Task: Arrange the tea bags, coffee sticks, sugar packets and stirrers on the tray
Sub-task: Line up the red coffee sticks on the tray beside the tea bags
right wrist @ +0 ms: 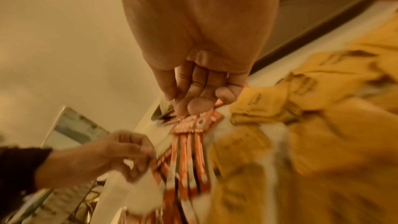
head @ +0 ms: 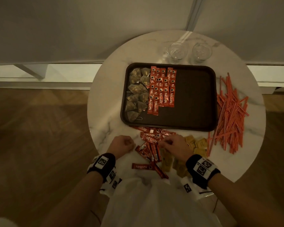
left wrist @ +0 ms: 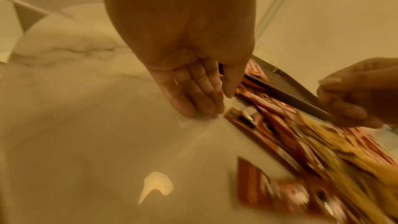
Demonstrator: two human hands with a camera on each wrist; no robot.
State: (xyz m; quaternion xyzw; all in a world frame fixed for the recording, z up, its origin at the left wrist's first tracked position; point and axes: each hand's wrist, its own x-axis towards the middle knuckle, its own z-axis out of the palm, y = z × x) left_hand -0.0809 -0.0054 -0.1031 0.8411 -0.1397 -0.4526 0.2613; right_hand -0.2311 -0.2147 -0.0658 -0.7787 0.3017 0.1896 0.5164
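Marble table (head: 108, 99) — Nescafé Classic sticks (head: 162, 89)

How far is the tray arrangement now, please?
Done: tea bags fill the tray's left side, with rows of coffee sticks beside them. In hand: the right hand is at the loose coffee sticks; the left hand holds nothing. Left: sugar packets and stirrers.
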